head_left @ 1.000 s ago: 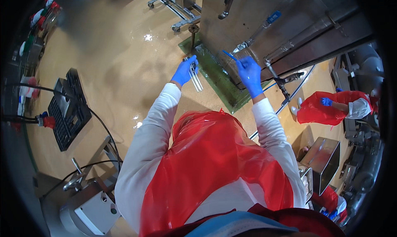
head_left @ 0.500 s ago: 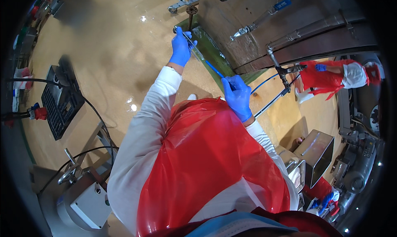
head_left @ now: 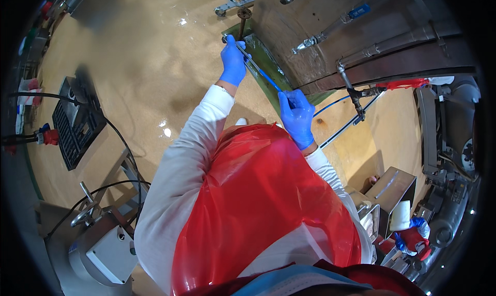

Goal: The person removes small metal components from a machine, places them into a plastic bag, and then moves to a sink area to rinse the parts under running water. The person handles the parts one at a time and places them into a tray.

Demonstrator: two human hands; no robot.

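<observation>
Thin blue rod [head_left: 263, 74], perhaps metal-tipped, left hand [head_left: 233, 64] grip pinching upper end, right hand [head_left: 296, 116] grip closed round lower end.

Both gloves were bright blue, on the left hand [head_left: 233, 63] and the right hand [head_left: 296, 118] alike. The thin rod [head_left: 258, 68] between them showed silver at its upper end and blue lower down. The sleeves [head_left: 191, 156] were white, and the apron [head_left: 258, 208] over them was a glossy, see-through red. The floor [head_left: 139, 63] was a sandy tan with wet, pale glints. A green mat [head_left: 268, 63] lay at the foot of the dull grey steel tank [head_left: 320, 17], whose pipe carried a blue valve handle [head_left: 358, 10]. A black grated crate [head_left: 70, 125] stood off to the left, with black cables [head_left: 119, 141] trailing beside it.
</observation>
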